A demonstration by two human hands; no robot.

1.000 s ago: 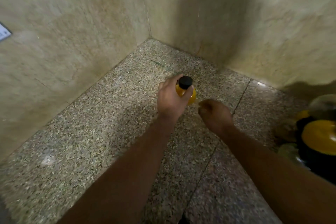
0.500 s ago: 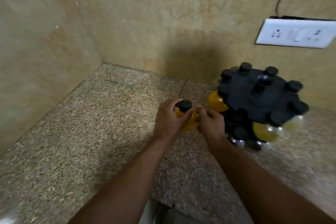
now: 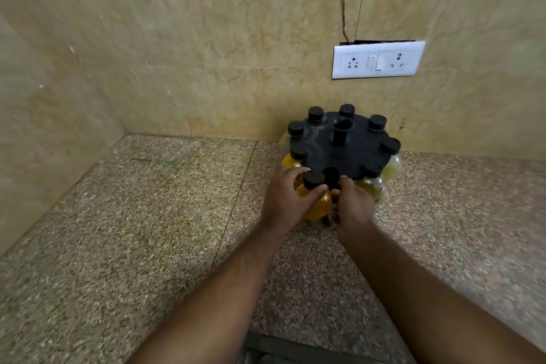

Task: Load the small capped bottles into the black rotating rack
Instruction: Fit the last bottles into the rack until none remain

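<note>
A black round rotating rack [image 3: 339,154] stands on the granite counter against the back wall, with several black-capped bottles hanging around its rim. My left hand [image 3: 283,201] grips a small bottle of yellow-orange powder [image 3: 317,201] with a black cap, held at the rack's near edge just left of an open slot [image 3: 331,176]. My right hand [image 3: 353,205] touches the same bottle from the right, its fingers against the bottle's side and the rack's edge. The bottle's lower part is hidden between my hands.
The speckled granite counter [image 3: 147,230] runs left to a tiled corner wall. A white socket and switch plate [image 3: 378,60] sits on the back wall above the rack, with a thin wire rising from it. The counter's front edge is at the bottom.
My view swung right and the rack came into full view. Both hands carried the yellow bottle from open counter to the rack's near edge.
</note>
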